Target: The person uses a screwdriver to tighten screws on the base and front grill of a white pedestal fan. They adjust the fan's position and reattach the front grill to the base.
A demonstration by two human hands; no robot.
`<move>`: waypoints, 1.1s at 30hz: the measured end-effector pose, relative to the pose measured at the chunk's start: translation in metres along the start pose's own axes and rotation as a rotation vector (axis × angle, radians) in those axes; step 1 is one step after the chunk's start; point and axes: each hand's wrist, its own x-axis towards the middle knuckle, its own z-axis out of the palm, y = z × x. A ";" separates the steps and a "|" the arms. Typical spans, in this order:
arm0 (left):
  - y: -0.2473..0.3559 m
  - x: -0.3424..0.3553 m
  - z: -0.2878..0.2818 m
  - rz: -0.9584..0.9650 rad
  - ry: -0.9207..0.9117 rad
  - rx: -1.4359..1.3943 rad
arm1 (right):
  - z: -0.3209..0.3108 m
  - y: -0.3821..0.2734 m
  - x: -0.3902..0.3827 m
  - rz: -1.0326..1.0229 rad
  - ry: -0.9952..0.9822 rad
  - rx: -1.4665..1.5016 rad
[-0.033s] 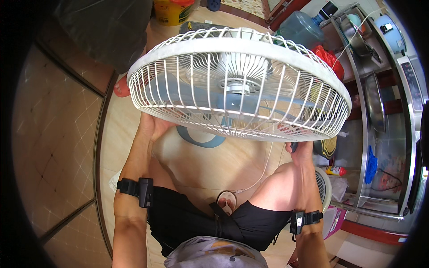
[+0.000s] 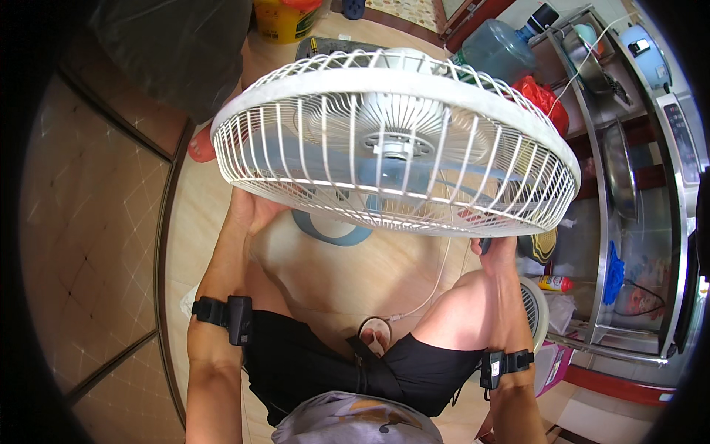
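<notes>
A white electric fan (image 2: 399, 196) with a wire cage and pale blue blades fills the middle, its head tilted up toward me. Its blue-rimmed base (image 2: 342, 238) shows on the floor below the cage. My left hand (image 2: 259, 211) is at the cage's lower left edge, its fingertips hidden behind the wires. Under the lower right edge, my right hand (image 2: 497, 248) is closed around a small dark-handled tool (image 2: 485, 244), whose kind I cannot make out. Some of that hand's fingers show through the wires.
A metal rack (image 2: 603, 185) with pans stands at the right, near a blue water jug (image 2: 499, 50) and a red bag (image 2: 543, 100). A white cord (image 2: 436, 285) runs across the floor by my foot. A yellow bucket (image 2: 285, 21) stands far left, beyond brown cabinet doors (image 2: 96, 244).
The fan's cage has tipped very slightly, its upper rim and hub sitting a little lower in view. Both hands stay nearly in place.
</notes>
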 end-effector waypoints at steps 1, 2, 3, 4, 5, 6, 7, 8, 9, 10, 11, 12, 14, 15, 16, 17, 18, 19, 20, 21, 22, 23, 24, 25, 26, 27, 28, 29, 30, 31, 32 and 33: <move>0.001 0.000 -0.001 -0.018 0.022 0.006 | 0.000 0.001 0.001 0.023 -0.008 0.017; 0.002 -0.001 -0.003 -0.032 0.044 0.011 | 0.001 0.001 0.000 0.013 -0.027 0.038; 0.003 -0.001 -0.004 -0.048 0.066 0.017 | 0.002 0.001 0.001 0.017 -0.021 0.051; 0.003 -0.001 -0.004 -0.043 0.040 0.011 | 0.004 0.001 0.001 0.015 -0.033 0.068; 0.003 -0.002 -0.004 -0.040 0.042 0.003 | 0.005 0.001 0.002 0.011 -0.046 0.086; 0.003 -0.002 -0.004 -0.037 0.044 -0.006 | 0.006 0.000 0.001 0.009 -0.051 0.101; 0.003 -0.002 -0.003 -0.044 0.069 -0.022 | 0.006 -0.001 0.000 0.005 -0.024 0.068; 0.002 -0.002 -0.003 -0.030 0.046 -0.038 | 0.006 -0.001 -0.001 0.002 0.004 0.034; 0.002 -0.002 -0.003 -0.027 0.049 -0.059 | 0.007 -0.002 -0.001 0.011 0.035 -0.006; 0.002 -0.002 -0.003 -0.025 0.052 -0.080 | 0.006 -0.003 -0.002 -0.011 -0.003 0.019; 0.002 -0.002 -0.004 -0.022 0.055 -0.100 | 0.006 -0.003 -0.002 -0.005 0.008 0.026; 0.002 -0.003 -0.005 -0.038 0.034 -0.101 | 0.005 -0.003 -0.002 -0.009 0.005 0.031; 0.002 -0.003 -0.008 -0.039 -0.042 -0.096 | 0.003 -0.003 0.000 -0.016 -0.016 0.039; 0.002 -0.003 -0.010 -0.052 0.002 -0.076 | 0.003 -0.002 0.001 -0.017 -0.031 0.043; 0.000 -0.004 -0.012 -0.029 -0.034 -0.082 | 0.002 -0.001 0.001 -0.014 -0.047 0.031; -0.002 -0.003 -0.015 -0.018 0.012 -0.069 | 0.001 0.000 0.001 -0.011 -0.042 0.050; -0.004 -0.003 -0.017 -0.004 0.056 -0.057 | 0.000 0.000 0.002 -0.006 -0.038 0.055; -0.005 -0.002 -0.019 0.009 0.011 -0.091 | 0.000 0.001 0.002 -0.009 -0.023 0.058; -0.006 0.000 -0.021 0.019 -0.035 -0.125 | -0.001 0.001 0.003 0.004 -0.048 0.051; -0.006 0.000 -0.023 0.004 -0.011 -0.149 | -0.001 0.001 0.003 0.013 -0.049 0.058; -0.007 0.001 -0.025 0.018 -0.017 -0.163 | -0.002 0.001 0.004 0.021 -0.051 0.064; -0.007 0.000 -0.027 0.023 -0.042 -0.149 | -0.002 0.000 0.005 0.033 -0.071 0.071; -0.006 0.000 -0.029 0.010 -0.032 -0.139 | -0.003 -0.001 0.005 0.039 -0.075 0.053; -0.005 0.000 -0.031 -0.031 0.053 -0.128 | -0.003 -0.002 0.007 0.056 -0.067 0.044; -0.005 -0.001 -0.032 -0.031 0.037 -0.152 | -0.004 -0.004 0.008 0.083 -0.077 0.031; -0.005 -0.001 -0.033 -0.009 0.003 -0.150 | -0.004 -0.005 0.009 0.110 -0.086 0.020; -0.005 -0.001 -0.033 -0.005 -0.007 -0.140 | -0.003 -0.005 0.009 0.099 -0.071 0.036; -0.005 -0.001 -0.034 0.000 -0.019 -0.131 | -0.003 -0.005 0.009 0.086 -0.055 0.052; -0.005 -0.001 -0.035 -0.018 0.021 -0.172 | -0.001 -0.004 0.008 0.080 -0.035 0.072; -0.005 0.000 -0.035 -0.017 0.014 -0.159 | -0.001 -0.003 0.008 0.065 -0.029 0.080; -0.006 0.000 -0.036 -0.023 0.001 -0.154 | 0.000 -0.003 0.007 0.057 -0.018 0.092; -0.006 0.000 -0.038 -0.052 0.051 -0.158 | 0.001 -0.002 0.006 0.038 -0.029 0.115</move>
